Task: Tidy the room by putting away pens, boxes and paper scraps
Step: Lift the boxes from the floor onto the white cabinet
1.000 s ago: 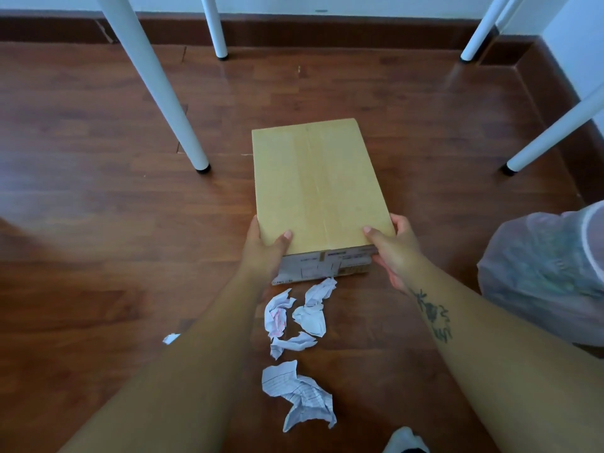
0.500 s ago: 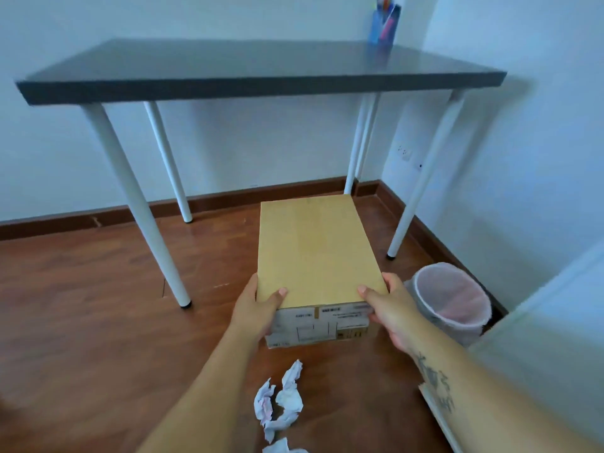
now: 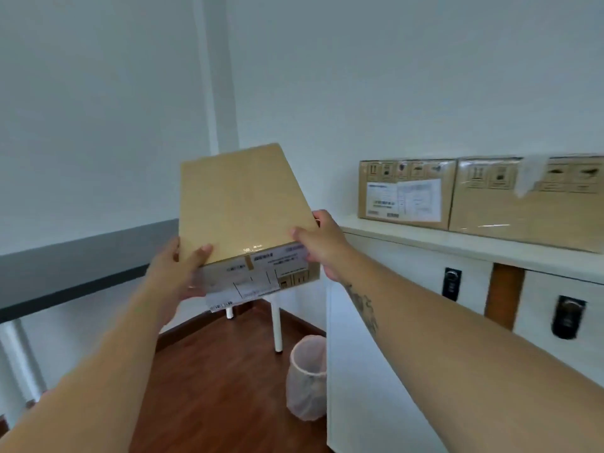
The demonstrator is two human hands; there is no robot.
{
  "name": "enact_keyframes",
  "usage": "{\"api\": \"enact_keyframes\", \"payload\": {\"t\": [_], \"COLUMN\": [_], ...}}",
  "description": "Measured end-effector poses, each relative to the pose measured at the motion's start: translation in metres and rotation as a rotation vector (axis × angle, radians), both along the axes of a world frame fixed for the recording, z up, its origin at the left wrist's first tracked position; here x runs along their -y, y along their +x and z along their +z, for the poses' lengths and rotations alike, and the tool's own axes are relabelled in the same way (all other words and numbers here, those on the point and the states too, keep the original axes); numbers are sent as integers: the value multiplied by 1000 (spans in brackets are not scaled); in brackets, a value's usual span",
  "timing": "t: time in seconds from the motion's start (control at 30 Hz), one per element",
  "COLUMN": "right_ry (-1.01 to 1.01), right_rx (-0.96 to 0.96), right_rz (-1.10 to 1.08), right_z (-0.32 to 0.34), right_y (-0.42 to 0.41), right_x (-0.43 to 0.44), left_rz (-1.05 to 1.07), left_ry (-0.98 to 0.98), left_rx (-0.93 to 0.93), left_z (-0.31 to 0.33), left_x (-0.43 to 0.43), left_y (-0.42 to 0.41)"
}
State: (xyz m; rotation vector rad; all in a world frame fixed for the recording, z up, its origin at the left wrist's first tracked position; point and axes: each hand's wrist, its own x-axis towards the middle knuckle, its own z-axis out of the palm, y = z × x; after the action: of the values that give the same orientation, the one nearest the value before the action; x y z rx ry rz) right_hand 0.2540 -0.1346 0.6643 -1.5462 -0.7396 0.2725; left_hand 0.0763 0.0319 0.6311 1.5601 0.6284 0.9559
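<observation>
A person's left hand (image 3: 178,271) and right hand (image 3: 322,241) clamp the near corners of a flat cardboard box (image 3: 243,204), thumbs on its top face and fingers beneath, holding it in the air at the centre of the view. White shipping labels cover its near end. From the box, at 3 o'clock, a white cabinet (image 3: 392,322) stands against the wall, its top carrying two larger cardboard boxes (image 3: 405,191) (image 3: 529,204) side by side, touching, the nearer one bearing a white label. Two dark locks (image 3: 451,283) (image 3: 567,317) sit on the cabinet's front. At 9 o'clock a dark-topped table (image 3: 75,259) on white legs runs to the left wall. At 6 o'clock, on the brown wooden floor (image 3: 212,371), a bin with a white liner (image 3: 307,377) stands just beside the cabinet's side, near a white table leg (image 3: 277,325).
</observation>
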Motion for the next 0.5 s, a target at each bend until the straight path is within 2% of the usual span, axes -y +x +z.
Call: {"api": "enact_keyframes", "payload": {"t": [0.23, 0.5], "right_ry": [173, 200], "right_rx": [135, 231], "right_rz": [-177, -490], "right_z": [128, 181], "right_y": [-12, -6], "right_x": [123, 303], "left_rz": [-206, -540], "left_ry": [209, 268], "left_rx": [122, 213], "left_z": [137, 196], "left_x": [85, 230], "left_y": [20, 101]}}
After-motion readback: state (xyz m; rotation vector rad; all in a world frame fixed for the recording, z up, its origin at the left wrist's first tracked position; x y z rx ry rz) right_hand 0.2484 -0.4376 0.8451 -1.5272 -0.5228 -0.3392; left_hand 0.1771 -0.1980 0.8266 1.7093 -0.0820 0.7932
